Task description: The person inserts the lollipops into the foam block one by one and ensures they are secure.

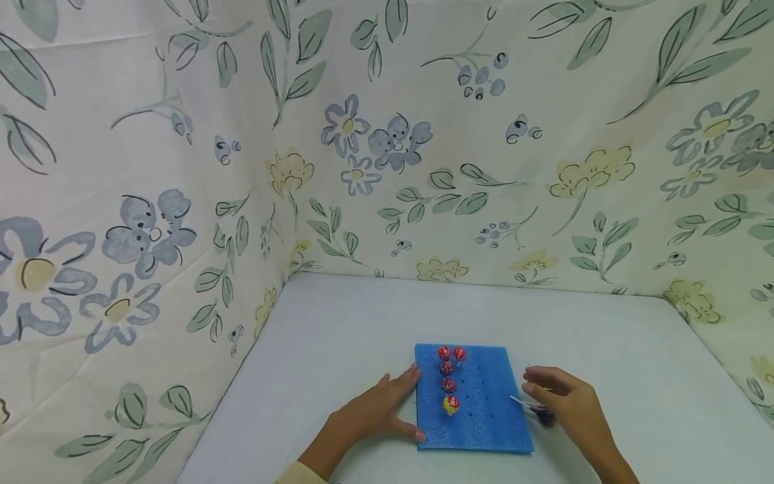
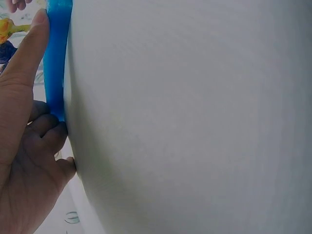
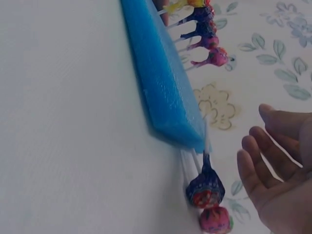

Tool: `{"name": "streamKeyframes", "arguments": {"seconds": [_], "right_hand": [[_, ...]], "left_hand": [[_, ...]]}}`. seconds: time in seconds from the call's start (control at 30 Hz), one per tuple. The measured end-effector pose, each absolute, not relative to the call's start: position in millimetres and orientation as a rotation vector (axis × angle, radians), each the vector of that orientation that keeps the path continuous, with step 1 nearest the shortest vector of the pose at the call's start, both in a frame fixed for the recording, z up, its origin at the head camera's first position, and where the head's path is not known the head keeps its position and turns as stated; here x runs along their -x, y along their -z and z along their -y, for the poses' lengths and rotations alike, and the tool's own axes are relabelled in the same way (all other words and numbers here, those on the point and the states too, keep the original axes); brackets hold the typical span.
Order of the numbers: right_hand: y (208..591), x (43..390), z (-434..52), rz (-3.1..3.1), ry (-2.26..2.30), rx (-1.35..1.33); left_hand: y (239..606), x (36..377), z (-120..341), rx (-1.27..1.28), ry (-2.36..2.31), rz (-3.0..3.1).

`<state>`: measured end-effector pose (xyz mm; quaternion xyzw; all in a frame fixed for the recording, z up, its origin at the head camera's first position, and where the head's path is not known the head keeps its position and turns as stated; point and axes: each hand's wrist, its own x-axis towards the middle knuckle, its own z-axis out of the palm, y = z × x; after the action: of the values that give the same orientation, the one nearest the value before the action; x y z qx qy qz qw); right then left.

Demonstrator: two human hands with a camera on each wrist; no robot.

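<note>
My left hand (image 1: 376,410) is resting at the left edge of the blue foam block (image 1: 484,417), thumb hooking the near corner and straight fingers (image 2: 29,53) pressing along its side, so it is steadying the block rather than gripping it. My right hand (image 1: 565,402) is hovering just right of the block, fingers loosely curved and holding nothing, above the loose lollipops (image 3: 207,195) lying on the desk (image 1: 338,336) right against the block's right edge.

Those lollipops are looking light, with thin white sticks and crinkly wrapped heads that would probably slide on the smooth top; I am judging the stick, close to the head, to be the best place to pinch. The foam is appearing soft and very light, likely to shift or dent under pressure, which is why bracing it at the edge makes sense.

Farther in, five lollipops (image 1: 449,376) are standing upright in the block's holes, four in a column and one more beside the far end, with empty holes to their right. The desk is pale and matte. Beyond it, floral cloth (image 1: 387,148) is hanging as walls at the back and both sides.
</note>
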<state>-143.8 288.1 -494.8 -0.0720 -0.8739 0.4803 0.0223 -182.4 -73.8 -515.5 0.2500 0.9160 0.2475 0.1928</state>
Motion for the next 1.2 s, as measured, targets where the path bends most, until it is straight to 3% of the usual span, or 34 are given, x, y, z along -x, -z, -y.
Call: {"name": "streamKeyframes", "arguments": {"seconds": [0.47,1.2], "right_hand": [[505,129,-312,2.766,-1.532,0.431],[513,124,-323,2.816,-1.425,0.456]], "left_hand": [[516,183,73,-0.713,-0.694,-2.574],[513,182,73,-0.724,-0.714,-2.570]]}}
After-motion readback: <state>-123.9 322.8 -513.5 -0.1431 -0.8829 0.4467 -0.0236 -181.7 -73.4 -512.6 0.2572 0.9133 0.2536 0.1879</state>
